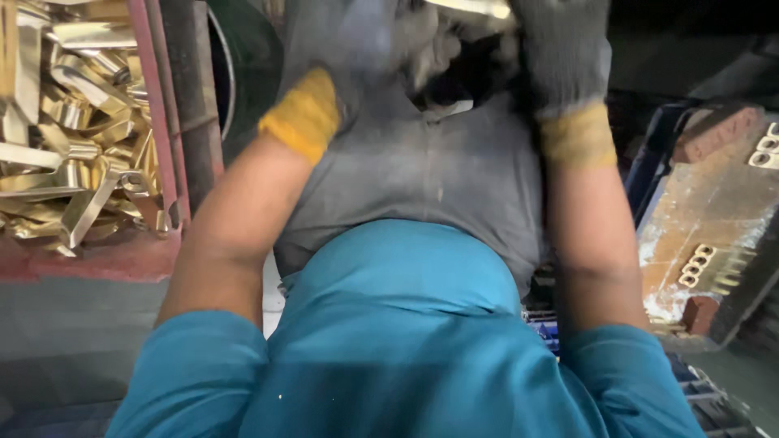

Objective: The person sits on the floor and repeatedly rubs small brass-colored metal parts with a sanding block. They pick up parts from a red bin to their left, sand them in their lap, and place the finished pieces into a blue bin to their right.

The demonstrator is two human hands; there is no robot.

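Head view is showing two gloved hands working at twelve o'clock, at the top edge of the frame. The right hand [560, 49], in a grey knit glove with a yellow cuff, is closing its grip around a pale brass strip [475, 8] that is running out of the picture; only a short end is showing. The left hand [357, 49], gloved alike, is blurred by motion, so I cannot tell whether its grip is wide, narrow or holding anything. Judging by its look, the strip is thin, stiff sheet metal, light, smooth and sharp-edged, so taking it by the flat faces rather than the edges is looking safest, and the gloves are helping against slipping.

Counting outward: two hands, one strip in the grip. At nine o'clock a red crate [166, 146] is holding a tangled heap of brass offcuts [73, 122], too many to count. At three o'clock a rusty metal block [714, 211] is carrying two rows of small brass rings [698, 264], their number unclear.
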